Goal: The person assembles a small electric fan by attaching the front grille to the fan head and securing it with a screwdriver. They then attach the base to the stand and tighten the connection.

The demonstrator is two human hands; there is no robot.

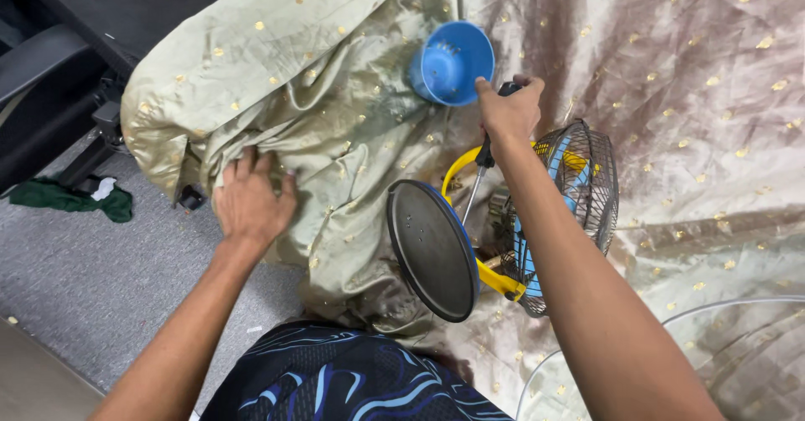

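The right hand (510, 109) was closed around a screwdriver (480, 174) pointed down into the small fan (537, 220) lying on the cloth (335, 111), while the left hand (251, 199) pressed flat, fingers spread, on that cloth.

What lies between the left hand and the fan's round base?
In the head view, only rumpled pale green cloth with gold dots lies between the left hand, pressed flat on it, and the fan's round dark base. Nothing else sits there.

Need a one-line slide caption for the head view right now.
Right hand drives a screwdriver into a small yellow-framed fan while the left hand rests on gold-dotted cloth.
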